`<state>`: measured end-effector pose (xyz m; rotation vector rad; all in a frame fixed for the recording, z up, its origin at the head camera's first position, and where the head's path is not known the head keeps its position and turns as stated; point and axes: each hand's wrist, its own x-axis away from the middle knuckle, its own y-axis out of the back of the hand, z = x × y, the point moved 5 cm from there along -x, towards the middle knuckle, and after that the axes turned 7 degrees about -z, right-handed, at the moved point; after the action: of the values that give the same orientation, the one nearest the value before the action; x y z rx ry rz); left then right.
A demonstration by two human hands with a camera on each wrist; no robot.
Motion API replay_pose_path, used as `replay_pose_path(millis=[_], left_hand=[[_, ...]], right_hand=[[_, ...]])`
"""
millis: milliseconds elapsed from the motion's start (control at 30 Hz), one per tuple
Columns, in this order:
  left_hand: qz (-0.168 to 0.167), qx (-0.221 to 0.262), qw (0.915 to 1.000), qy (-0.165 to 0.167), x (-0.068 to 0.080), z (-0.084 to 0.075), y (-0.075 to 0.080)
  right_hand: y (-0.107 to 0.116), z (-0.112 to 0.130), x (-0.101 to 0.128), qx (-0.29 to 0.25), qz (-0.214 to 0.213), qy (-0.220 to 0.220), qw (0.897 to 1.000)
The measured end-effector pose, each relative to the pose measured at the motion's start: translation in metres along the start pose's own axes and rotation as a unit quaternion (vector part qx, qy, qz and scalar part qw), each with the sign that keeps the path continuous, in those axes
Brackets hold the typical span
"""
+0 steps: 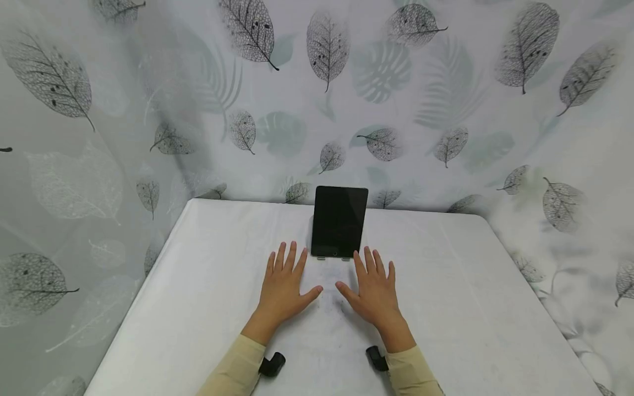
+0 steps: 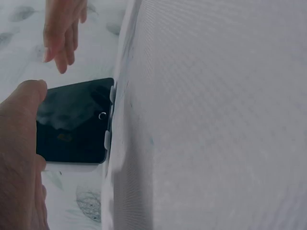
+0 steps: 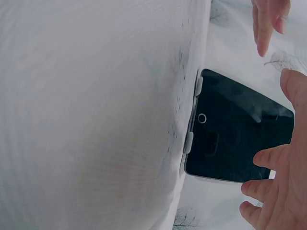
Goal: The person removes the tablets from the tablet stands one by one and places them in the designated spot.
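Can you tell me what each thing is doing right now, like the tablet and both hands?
tablet: propped upright on a small stand, screen dark.
stand: on the table, its two light clips hold the tablet's bottom edge.
left hand: flat on the table, fingers spread, holding nothing.
right hand: flat on the table, fingers spread, holding nothing.
table: covered with a white cloth.

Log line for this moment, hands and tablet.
left hand: open, flat on table | right hand: open, flat on table | tablet: upright on stand clips, screen dark, just beyond fingertips, untouched
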<state>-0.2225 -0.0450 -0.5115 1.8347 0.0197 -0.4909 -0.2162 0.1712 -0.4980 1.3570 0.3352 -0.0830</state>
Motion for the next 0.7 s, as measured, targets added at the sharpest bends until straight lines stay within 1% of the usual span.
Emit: replay_pose_path(millis=[167, 267, 367, 467, 600, 667, 700], left_hand=[[-0.016, 0.033, 0.9993, 0.004, 0.000, 0.003, -0.001], [-0.025, 0.073, 0.9970, 0.006, -0.003, 0.002, -0.001], [-0.030, 0.125, 0.9916, 0.014, -0.007, 0.001, -0.001], [-0.037, 0.189, 0.9809, 0.025, -0.012, -0.001, 0.000], [-0.044, 0.265, 0.9625, 0.041, -0.017, -0.001, 0.000], [-0.044, 0.293, 0.9538, 0.052, -0.020, 0.000, -0.002], [-0.046, 0.310, 0.9480, 0.057, -0.021, 0.000, -0.003]], right_hand=[[0.000, 0.002, -0.002, -0.009, 0.000, -0.003, 1.000], [0.003, 0.002, -0.003, -0.028, -0.010, -0.013, 0.999], [0.006, 0.000, -0.004, -0.043, -0.025, -0.021, 0.999], [0.007, -0.002, -0.007, -0.055, -0.042, -0.024, 0.997], [0.008, -0.004, -0.013, -0.077, -0.081, -0.024, 0.994], [0.008, -0.005, -0.015, -0.092, -0.098, -0.026, 0.991], [0.009, -0.006, -0.017, -0.104, -0.104, -0.029, 0.989]])
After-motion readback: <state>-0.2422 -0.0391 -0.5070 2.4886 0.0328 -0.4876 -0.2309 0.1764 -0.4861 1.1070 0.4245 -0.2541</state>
